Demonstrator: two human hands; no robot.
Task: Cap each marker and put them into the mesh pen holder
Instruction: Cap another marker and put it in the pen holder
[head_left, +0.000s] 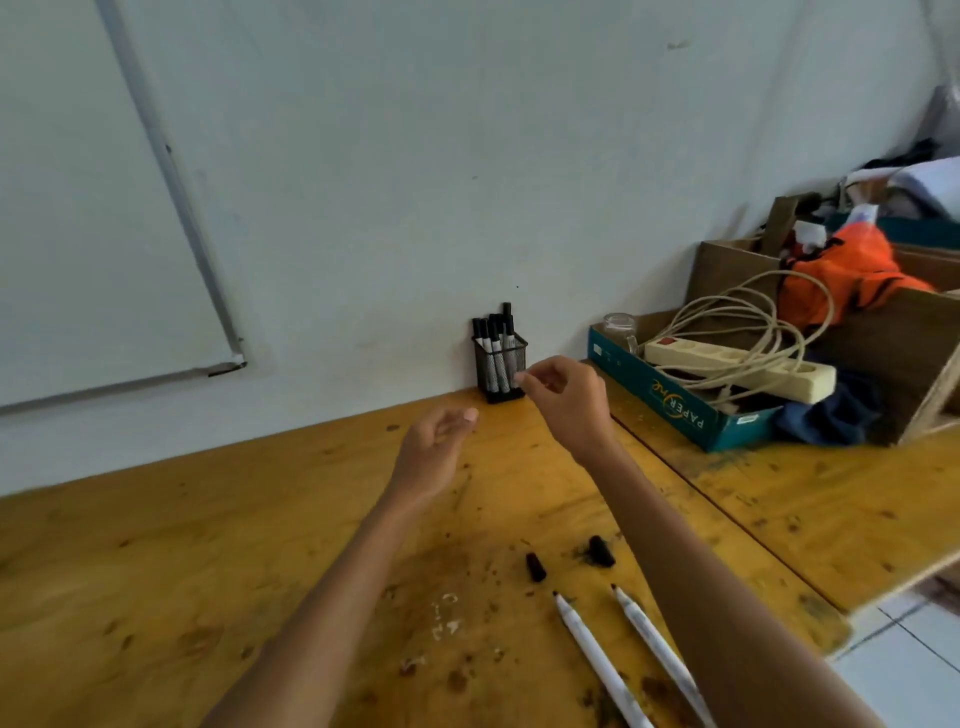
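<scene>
Two uncapped markers lie side by side on the tabletop (208, 545) in the lower centre of the frame: the left marker (601, 662) and the right marker (655, 647), dark tips pointing up the frame. Just above them, apart from each other, lie two loose black caps, the left cap (535, 566) and the right cap (601, 551). The mesh pen holder (501, 371) stands against the wall at the centre of the frame, already holding a cluster of capped markers (493, 332) upright.

The left hand (439, 441) hovers over the tabletop, relaxed and empty. The right hand (566, 400) hangs just beside the holder with its fingers loosely curled; nothing shows between them.

The markers are slim, stiff white barrels, probably light plastic and smooth enough to roll on the wood. Each is best taken at mid-barrel, away from the inky tip. The caps are small, short and rounded, easy to knock away, so a pinch at their sides should suit; they likely need a firm push to seat. The holder is a square box of thin black wire mesh, light enough to tip if bumped.

The tabletop is yellow-stained wood, scuffed and spotted with dark marks. A whiteboard (78, 208) hangs at the upper left. On the right, a teal box (675, 405) holds a cream power strip (737, 366) with looped cable.
</scene>
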